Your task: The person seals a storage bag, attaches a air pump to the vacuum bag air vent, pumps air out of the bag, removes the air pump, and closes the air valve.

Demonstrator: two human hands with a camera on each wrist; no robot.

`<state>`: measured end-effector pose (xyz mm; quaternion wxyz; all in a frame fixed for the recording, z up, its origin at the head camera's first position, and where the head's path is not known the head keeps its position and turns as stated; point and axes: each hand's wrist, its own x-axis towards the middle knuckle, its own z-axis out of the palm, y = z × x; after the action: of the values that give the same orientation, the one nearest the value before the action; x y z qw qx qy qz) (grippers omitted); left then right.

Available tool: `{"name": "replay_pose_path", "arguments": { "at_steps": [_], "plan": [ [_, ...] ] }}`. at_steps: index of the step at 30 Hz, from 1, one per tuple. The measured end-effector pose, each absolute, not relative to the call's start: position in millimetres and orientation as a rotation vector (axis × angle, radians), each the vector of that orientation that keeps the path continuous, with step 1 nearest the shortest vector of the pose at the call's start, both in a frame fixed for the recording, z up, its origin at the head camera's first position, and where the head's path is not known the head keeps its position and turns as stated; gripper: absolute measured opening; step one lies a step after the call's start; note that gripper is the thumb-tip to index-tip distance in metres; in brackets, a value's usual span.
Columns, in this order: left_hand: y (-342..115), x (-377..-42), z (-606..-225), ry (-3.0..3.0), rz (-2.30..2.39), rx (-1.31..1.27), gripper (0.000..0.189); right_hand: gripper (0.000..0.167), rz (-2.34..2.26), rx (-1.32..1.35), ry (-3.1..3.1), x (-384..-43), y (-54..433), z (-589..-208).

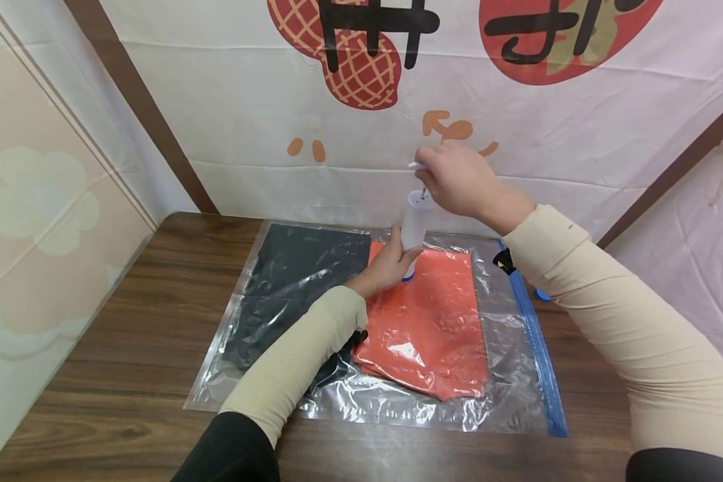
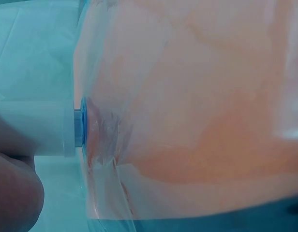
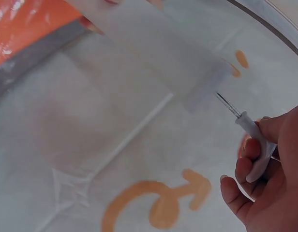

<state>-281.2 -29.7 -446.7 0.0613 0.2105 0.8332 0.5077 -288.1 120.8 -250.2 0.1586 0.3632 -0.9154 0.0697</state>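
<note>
My left hand (image 1: 389, 262) grips a white cylindrical hand pump (image 1: 417, 222) near its lower end. The pump stands slightly tilted, its base at a blue-rimmed valve (image 2: 84, 123) on a clear plastic storage bag (image 1: 509, 375). My right hand (image 1: 460, 177) holds the pump's white handle (image 3: 255, 145) above the cylinder. A thin metal rod (image 3: 227, 104) shows between handle and cylinder, so the handle is partly drawn out. Inside the bag lie a folded orange item (image 1: 424, 328) and, to its left, a folded dark item (image 1: 313, 281).
A blue strip (image 1: 536, 361) runs along the bag's right edge. Beyond it a small blue round piece (image 1: 542, 294) lies on the brown wooden table (image 1: 120, 348). A printed white cloth (image 1: 229, 100) hangs close behind the table.
</note>
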Motion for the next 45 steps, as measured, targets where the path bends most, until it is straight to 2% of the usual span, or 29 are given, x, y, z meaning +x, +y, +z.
{"name": "replay_pose_path", "arguments": {
  "at_steps": [11,22,33,39,45],
  "plan": [
    [-30,-282,-448,2.53,1.541,0.7,0.067,0.009,0.163,1.035,-2.652,-288,120,-268],
    [-29,-282,-451,2.574,1.526,0.703,0.065,0.012,0.241,0.958,-2.518,-290,119,-219],
    [-29,-280,-450,2.546,1.532,0.669,0.067,0.026,0.331,0.841,-2.418,-284,120,-176],
    [-30,-280,-449,2.544,1.529,0.661,0.067,0.03,0.321,0.803,-2.398,-281,120,-167],
    [-30,-279,-449,2.538,1.534,0.671,0.066,0.024,0.307,0.872,-2.516,-282,121,-182]
  ]
}}
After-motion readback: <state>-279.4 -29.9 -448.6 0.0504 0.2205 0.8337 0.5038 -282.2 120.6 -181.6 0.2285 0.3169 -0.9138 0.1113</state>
